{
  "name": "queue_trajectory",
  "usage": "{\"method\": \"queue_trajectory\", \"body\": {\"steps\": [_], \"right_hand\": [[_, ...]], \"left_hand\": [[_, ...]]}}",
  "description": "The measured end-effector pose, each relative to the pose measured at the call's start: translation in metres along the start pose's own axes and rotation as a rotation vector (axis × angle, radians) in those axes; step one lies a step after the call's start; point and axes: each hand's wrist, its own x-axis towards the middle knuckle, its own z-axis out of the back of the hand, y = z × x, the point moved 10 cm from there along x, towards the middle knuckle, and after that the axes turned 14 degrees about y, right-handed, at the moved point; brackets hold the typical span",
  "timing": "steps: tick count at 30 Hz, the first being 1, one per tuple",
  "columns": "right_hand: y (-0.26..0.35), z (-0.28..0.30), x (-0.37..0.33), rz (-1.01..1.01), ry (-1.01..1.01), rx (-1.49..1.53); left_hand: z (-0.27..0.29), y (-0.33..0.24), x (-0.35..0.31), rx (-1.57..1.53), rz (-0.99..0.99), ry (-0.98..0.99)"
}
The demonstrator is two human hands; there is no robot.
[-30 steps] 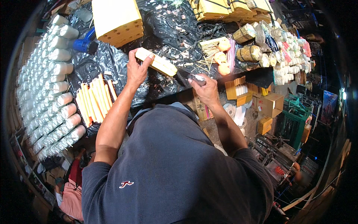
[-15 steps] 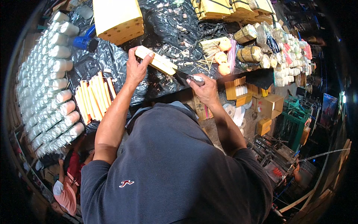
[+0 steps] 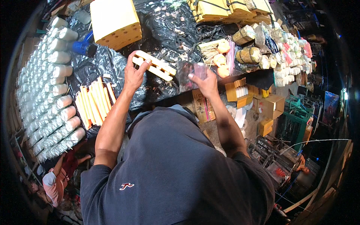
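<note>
My left hand [image 3: 134, 77] grips one end of a pale yellow slotted piece [image 3: 165, 66], with the thumb across it. It looks like two parallel bars with gaps between them; I cannot tell its material. To its right, my right hand [image 3: 207, 83] is closed on a knife [image 3: 200, 70], whose handle and blade are smeared by motion. The knife is apart from the yellow piece. Both hands are over a table covered in black plastic [image 3: 165, 41], strewn with small pale scraps.
Orange candle-like sticks [image 3: 92, 103] lie at the left, beside rows of white rolls [image 3: 60, 71]. A large yellow block [image 3: 116, 24] stands farther back. Thin sticks [image 3: 208, 50] and orange round things [image 3: 223, 59] lie at the right. Cardboard boxes [image 3: 272, 105] are below. A person [image 3: 54, 185] is at lower left.
The yellow piece has turned in my left hand, so gaps show between its bars. The knife, earlier pointing at its end, is now blurred and slightly withdrawn.
</note>
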Motion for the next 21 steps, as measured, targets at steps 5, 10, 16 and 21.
{"method": "queue_trajectory", "body": {"steps": [5,10,16,21], "right_hand": [[-0.063,0.003,0.072,-0.211,0.040,-0.434],[0.039,-0.019,0.079,0.137,-0.011,-0.311],[0.096,-0.094,0.075,0.138,0.645,-0.202],[0.120,-0.078,0.087,0.212,0.560,-0.272]], "left_hand": [[-0.003,0.006,0.005,-0.033,-0.054,0.007],[-0.005,0.003,0.011,0.033,-0.003,0.021],[-0.006,-0.001,0.015,0.009,-0.014,0.079],[0.003,0.012,-0.003,-0.031,-0.043,0.009]]}}
